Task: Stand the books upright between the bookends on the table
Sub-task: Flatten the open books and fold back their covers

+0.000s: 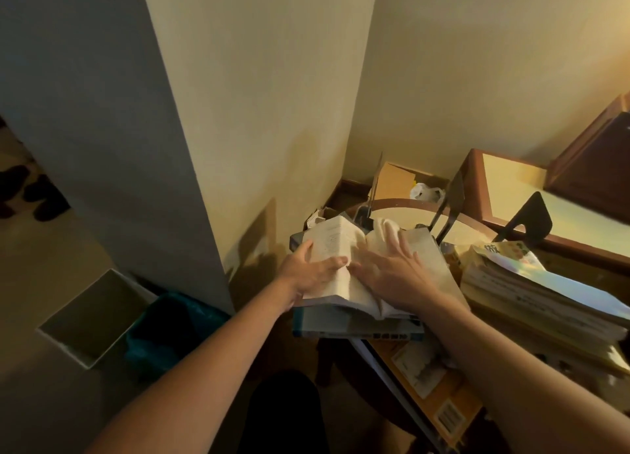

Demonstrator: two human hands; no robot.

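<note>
Two bare forearms run up from the lower edge of the frame toward its middle, with no sleeve, watch or bracelet on either. The left hand (308,273) and the right hand (397,273) are ungloved, and no ring shows on the fingers. At the bottom centre, between the arms, sits dark clothing (284,416), plain and unpatterned.

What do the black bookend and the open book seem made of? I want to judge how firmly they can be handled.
The black bookend looks like thin sheet metal with a dark matte finish: flat, sharp-edged, upright. The open book looks like a paperback with matte, off-white paper pages that curve under the left hand and right hand.
</note>
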